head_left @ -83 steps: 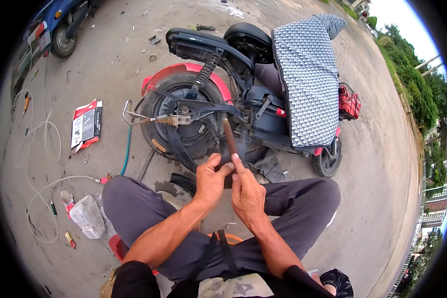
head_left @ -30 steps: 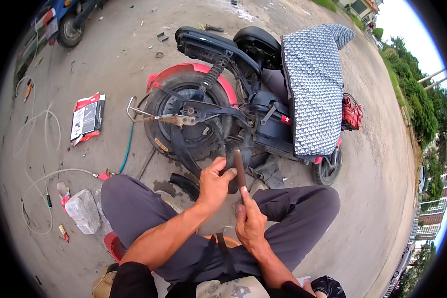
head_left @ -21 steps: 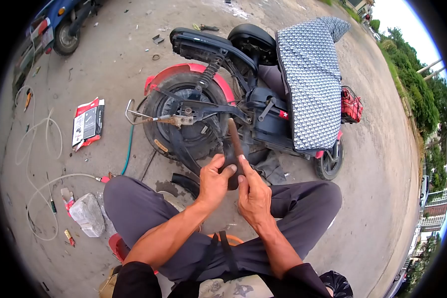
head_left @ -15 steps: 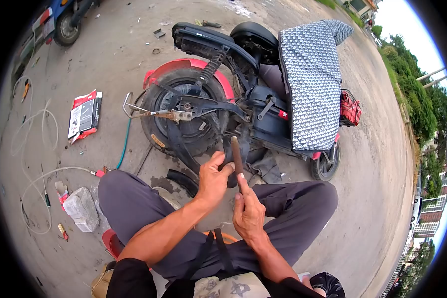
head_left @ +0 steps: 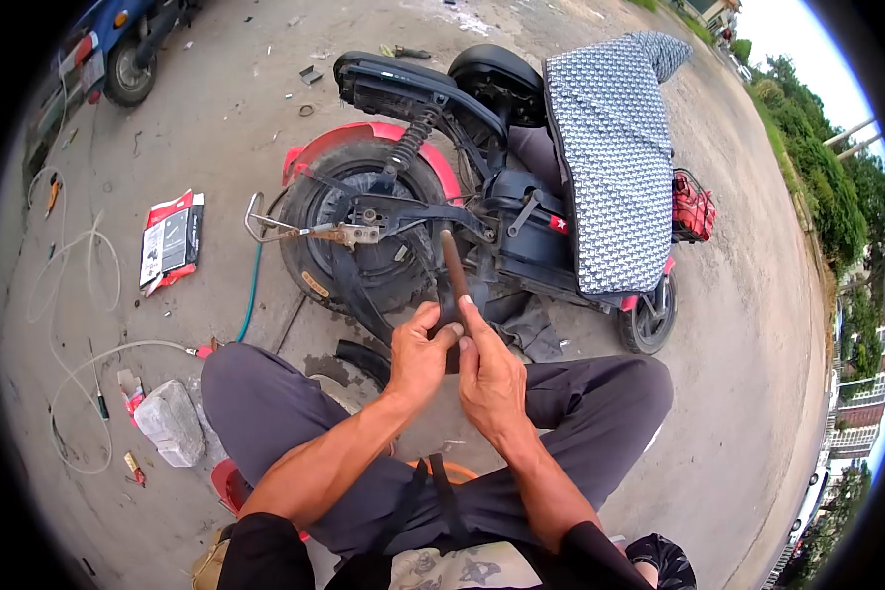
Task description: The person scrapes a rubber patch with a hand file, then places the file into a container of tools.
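Note:
My left hand (head_left: 420, 354) is closed on a black rubber tube (head_left: 447, 307), pinching it with the thumb on top. In my right hand (head_left: 492, 379) is a brown, rod-like file (head_left: 455, 267), its far end pointing away from me over the tube. Both hands are close together between my knees. Just beyond them a red and black scooter (head_left: 531, 221) lies on its side, its rear wheel (head_left: 310, 221) to the left. The tube runs toward that wheel; where it meets the wheel is hard to make out.
A patterned cover (head_left: 610, 167) drapes the scooter's front. To the left are a red and white packet (head_left: 172, 243), a pale hose (head_left: 98, 364), a stone block (head_left: 170, 425) and a blue vehicle's wheel (head_left: 128, 74). A dark cloth (head_left: 533, 334) lies beyond my right knee.
My right hand and the file have moved forward over the tube, after being drawn back toward me half a second ago. My left hand keeps its hold on the tube. The view has shifted slightly.

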`<state>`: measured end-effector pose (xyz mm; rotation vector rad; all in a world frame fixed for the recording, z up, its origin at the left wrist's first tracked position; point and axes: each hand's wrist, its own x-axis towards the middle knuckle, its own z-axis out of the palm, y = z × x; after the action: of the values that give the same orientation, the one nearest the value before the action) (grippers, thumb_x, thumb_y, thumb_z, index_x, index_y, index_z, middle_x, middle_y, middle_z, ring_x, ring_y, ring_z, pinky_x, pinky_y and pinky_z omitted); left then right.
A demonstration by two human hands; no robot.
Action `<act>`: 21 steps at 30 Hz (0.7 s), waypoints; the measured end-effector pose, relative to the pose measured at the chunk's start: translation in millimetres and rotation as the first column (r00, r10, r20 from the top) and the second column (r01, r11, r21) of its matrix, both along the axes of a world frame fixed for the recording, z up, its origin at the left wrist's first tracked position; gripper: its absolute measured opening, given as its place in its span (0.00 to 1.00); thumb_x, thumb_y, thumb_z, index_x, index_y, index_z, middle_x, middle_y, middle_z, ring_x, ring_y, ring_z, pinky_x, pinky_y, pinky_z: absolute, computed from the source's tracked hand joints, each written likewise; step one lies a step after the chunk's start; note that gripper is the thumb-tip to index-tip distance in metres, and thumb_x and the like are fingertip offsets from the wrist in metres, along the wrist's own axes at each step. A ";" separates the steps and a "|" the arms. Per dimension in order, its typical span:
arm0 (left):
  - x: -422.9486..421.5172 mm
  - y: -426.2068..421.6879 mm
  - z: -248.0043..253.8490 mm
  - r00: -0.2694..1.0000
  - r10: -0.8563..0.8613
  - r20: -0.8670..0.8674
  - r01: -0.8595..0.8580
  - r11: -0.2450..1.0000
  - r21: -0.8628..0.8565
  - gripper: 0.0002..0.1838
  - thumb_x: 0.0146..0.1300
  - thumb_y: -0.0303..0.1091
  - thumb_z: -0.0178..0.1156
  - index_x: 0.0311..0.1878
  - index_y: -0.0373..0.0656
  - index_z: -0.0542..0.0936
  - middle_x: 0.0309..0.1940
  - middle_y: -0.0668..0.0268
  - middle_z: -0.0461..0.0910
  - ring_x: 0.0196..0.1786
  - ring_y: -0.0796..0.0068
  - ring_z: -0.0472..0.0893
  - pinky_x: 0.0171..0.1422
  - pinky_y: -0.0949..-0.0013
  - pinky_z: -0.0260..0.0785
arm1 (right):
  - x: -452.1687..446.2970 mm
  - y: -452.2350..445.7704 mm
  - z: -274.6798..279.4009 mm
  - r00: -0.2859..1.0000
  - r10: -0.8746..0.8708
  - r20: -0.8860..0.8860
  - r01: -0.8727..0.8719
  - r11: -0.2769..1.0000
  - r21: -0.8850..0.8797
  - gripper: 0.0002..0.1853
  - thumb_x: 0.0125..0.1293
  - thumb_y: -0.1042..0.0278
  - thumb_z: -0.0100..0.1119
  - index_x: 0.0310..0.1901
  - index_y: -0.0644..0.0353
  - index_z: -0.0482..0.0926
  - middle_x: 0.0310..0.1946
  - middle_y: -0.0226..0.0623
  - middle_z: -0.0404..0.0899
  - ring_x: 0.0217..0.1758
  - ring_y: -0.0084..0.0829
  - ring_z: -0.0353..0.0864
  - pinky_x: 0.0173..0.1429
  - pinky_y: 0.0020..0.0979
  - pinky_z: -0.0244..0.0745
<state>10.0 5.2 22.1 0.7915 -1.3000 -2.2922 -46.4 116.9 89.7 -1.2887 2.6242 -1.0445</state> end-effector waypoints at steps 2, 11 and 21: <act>3.6 -1.1 9.3 1.000 0.003 -0.006 -0.004 0.999 -0.040 0.09 0.76 0.18 0.66 0.54 0.32 0.89 0.49 0.77 0.81 0.50 0.86 0.79 0.58 0.74 0.75 | -6.0 2.5 8.1 0.999 -0.010 0.053 0.010 1.000 -0.007 0.33 0.81 0.81 0.61 0.85 0.58 0.73 0.56 0.53 0.91 0.51 0.57 0.94 0.51 0.47 0.87; -0.3 -2.8 0.2 1.000 0.007 0.005 -0.006 0.998 -0.069 0.06 0.75 0.20 0.67 0.52 0.32 0.89 0.47 0.74 0.83 0.49 0.85 0.80 0.55 0.72 0.75 | 17.6 11.9 4.8 0.987 -0.043 0.153 0.041 0.999 0.013 0.30 0.82 0.82 0.60 0.83 0.62 0.75 0.63 0.57 0.87 0.61 0.54 0.92 0.62 0.46 0.85; -0.7 0.0 2.6 1.000 0.022 0.009 -0.022 0.998 -0.057 0.05 0.73 0.23 0.70 0.44 0.32 0.83 0.38 0.75 0.76 0.43 0.85 0.71 0.47 0.70 0.67 | 35.6 44.1 -9.8 0.995 -0.043 0.093 0.044 0.999 -0.009 0.32 0.80 0.81 0.61 0.84 0.59 0.75 0.52 0.54 0.87 0.48 0.52 0.92 0.52 0.44 0.85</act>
<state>9.3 5.3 24.6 0.7951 -1.3473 -2.2269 -10.9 160.9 79.9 -1.1601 2.5927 -1.0985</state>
